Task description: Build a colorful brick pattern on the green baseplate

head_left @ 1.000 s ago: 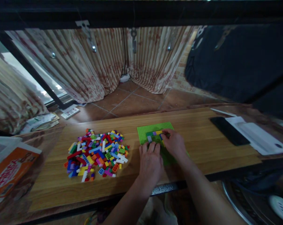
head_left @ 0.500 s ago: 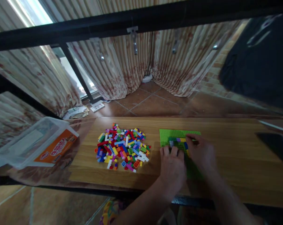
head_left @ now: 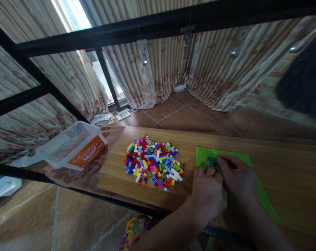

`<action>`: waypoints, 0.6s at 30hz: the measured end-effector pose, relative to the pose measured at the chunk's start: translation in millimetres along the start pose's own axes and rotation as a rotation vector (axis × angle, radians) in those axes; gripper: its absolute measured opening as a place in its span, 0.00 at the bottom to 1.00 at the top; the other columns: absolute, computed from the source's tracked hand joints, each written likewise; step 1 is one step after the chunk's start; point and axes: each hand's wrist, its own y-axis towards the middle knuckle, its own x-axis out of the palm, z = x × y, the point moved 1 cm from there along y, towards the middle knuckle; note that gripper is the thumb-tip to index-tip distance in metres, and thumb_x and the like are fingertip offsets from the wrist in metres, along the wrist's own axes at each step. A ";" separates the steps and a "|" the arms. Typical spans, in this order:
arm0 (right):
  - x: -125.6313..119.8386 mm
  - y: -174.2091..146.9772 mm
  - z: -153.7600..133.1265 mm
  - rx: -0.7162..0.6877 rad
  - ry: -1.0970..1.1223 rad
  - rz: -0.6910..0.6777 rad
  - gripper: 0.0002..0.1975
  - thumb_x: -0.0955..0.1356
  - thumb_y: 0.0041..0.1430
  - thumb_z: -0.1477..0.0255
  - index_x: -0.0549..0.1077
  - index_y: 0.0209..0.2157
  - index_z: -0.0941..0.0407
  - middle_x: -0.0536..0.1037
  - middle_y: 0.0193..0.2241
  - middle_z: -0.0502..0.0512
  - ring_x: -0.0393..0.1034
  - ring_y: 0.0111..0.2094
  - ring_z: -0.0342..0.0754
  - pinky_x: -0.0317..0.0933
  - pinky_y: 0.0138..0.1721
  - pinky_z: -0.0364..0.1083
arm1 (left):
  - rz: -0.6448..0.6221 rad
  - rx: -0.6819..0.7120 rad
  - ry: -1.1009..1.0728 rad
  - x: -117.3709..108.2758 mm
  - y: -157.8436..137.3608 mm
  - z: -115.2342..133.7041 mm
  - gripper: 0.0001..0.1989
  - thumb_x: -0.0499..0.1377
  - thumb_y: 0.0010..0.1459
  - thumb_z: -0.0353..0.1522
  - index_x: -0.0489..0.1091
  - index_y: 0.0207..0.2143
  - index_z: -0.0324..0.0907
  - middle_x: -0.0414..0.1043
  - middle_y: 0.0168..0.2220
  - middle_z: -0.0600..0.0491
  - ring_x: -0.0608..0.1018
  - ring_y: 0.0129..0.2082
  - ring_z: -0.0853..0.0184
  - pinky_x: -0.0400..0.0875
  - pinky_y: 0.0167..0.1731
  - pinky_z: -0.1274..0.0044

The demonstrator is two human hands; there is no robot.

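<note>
Green baseplate [head_left: 203, 157], with bricks [head_left: 211, 161] toward its far edge, left hand [head_left: 209, 190] and right hand [head_left: 241, 177] at them, grasp indiscernible; loose brick pile [head_left: 154, 162] toward left edge of wooden board [head_left: 291, 164].

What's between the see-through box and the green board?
The pile of colorful bricks lies between the box and the green board, on the wooden tabletop; the head view shows it.

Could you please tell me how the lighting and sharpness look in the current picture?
Head view: bright glare at the upper-left window; head view: shadow darkens the near part of the green baseplate; head view: right hand slightly soft, loose toy bricks clearer.
</note>
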 end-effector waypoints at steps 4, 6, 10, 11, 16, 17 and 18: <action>4.0 -2.1 -3.4 -0.025 0.010 -0.013 0.18 0.64 0.58 0.57 0.79 0.36 0.55 0.81 0.34 0.58 0.75 0.32 0.52 0.68 0.37 0.50 | 0.069 -0.051 -0.078 -14.5 3.9 -6.0 0.13 0.54 0.60 0.31 0.70 0.47 0.42 0.74 0.45 0.51 0.75 0.43 0.62 0.73 0.47 0.69; 6.1 -3.2 -5.8 -0.026 0.020 -0.014 0.18 0.64 0.58 0.56 0.79 0.36 0.55 0.82 0.34 0.58 0.75 0.32 0.52 0.68 0.37 0.50 | 0.127 -0.086 -0.116 -27.8 7.5 -14.4 0.14 0.54 0.61 0.31 0.70 0.48 0.43 0.75 0.46 0.52 0.75 0.44 0.64 0.73 0.49 0.72; 9.8 -5.6 -9.0 0.005 0.038 -0.011 0.18 0.65 0.57 0.57 0.79 0.36 0.55 0.82 0.33 0.59 0.75 0.32 0.52 0.69 0.37 0.49 | 0.328 -0.209 -0.052 -66.6 14.1 -52.8 0.15 0.53 0.62 0.29 0.70 0.51 0.42 0.75 0.48 0.50 0.75 0.48 0.63 0.70 0.53 0.71; 10.5 -6.2 -9.5 0.016 0.040 -0.014 0.17 0.65 0.57 0.57 0.79 0.35 0.55 0.82 0.33 0.58 0.76 0.33 0.52 0.69 0.38 0.50 | 0.379 -0.258 -0.004 -77.6 14.5 -66.2 0.16 0.54 0.61 0.28 0.70 0.51 0.41 0.75 0.48 0.49 0.74 0.50 0.62 0.68 0.55 0.69; 13.9 -9.1 -12.4 0.014 0.068 -0.056 0.16 0.65 0.57 0.58 0.78 0.36 0.54 0.81 0.35 0.57 0.76 0.36 0.52 0.68 0.41 0.51 | 0.495 -0.523 0.249 -120.0 6.6 -128.3 0.18 0.53 0.59 0.25 0.71 0.51 0.36 0.75 0.50 0.44 0.72 0.53 0.57 0.62 0.58 0.64; 14.4 -9.3 -13.1 0.007 0.074 -0.062 0.16 0.65 0.57 0.59 0.78 0.36 0.54 0.81 0.35 0.57 0.76 0.36 0.52 0.68 0.42 0.51 | 0.478 -0.536 0.265 -123.4 4.6 -136.1 0.19 0.53 0.58 0.25 0.71 0.51 0.37 0.74 0.52 0.45 0.72 0.53 0.58 0.62 0.57 0.65; 15.0 -9.4 -13.9 0.001 0.080 -0.067 0.15 0.65 0.57 0.59 0.78 0.36 0.54 0.81 0.35 0.57 0.76 0.36 0.51 0.68 0.42 0.51 | 0.464 -0.536 0.277 -125.2 3.0 -142.1 0.19 0.53 0.58 0.25 0.71 0.52 0.37 0.74 0.53 0.45 0.72 0.53 0.58 0.62 0.57 0.67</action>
